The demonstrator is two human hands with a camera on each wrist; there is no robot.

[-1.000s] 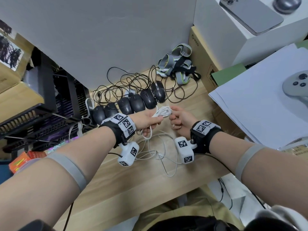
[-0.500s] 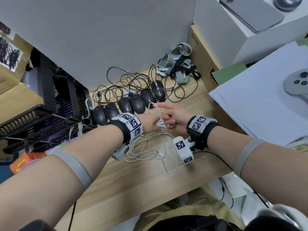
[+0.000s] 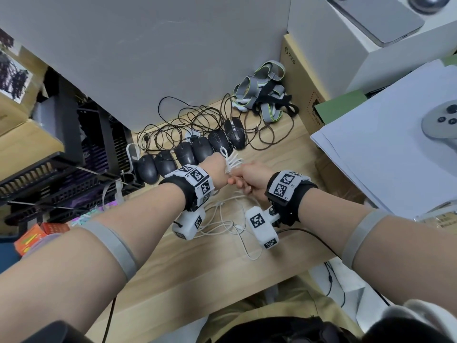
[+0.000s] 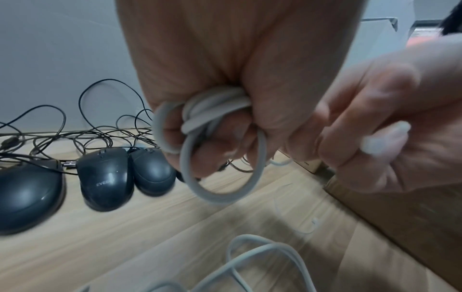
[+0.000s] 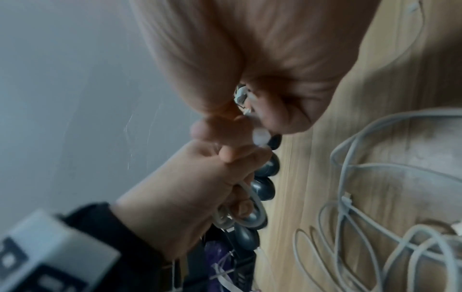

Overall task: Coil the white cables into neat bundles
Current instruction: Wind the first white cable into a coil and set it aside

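Observation:
My left hand [image 3: 218, 169] grips a small coil of white cable [image 3: 232, 161] above the wooden desk; in the left wrist view its loops [image 4: 212, 142] stick out of the fist. My right hand [image 3: 247, 180] touches the left hand and pinches that cable's white plug end [image 5: 242, 94] in curled fingers. More white cables [image 3: 222, 222] lie loose and tangled on the desk beneath both wrists, also seen in the right wrist view [image 5: 390, 227].
A row of several black mice [image 3: 188, 155] with tangled black cords [image 3: 188, 120] lies just beyond my hands. Grey straps [image 3: 262, 95] sit by a cardboard box [image 3: 304, 87]. White paper [image 3: 385, 144] with a controller [image 3: 442, 122] lies right; black trays [image 3: 57, 174] left.
Both hands rose slightly and pressed together. The left hand turned so the coil's loops now stick out above it, toward the mice.

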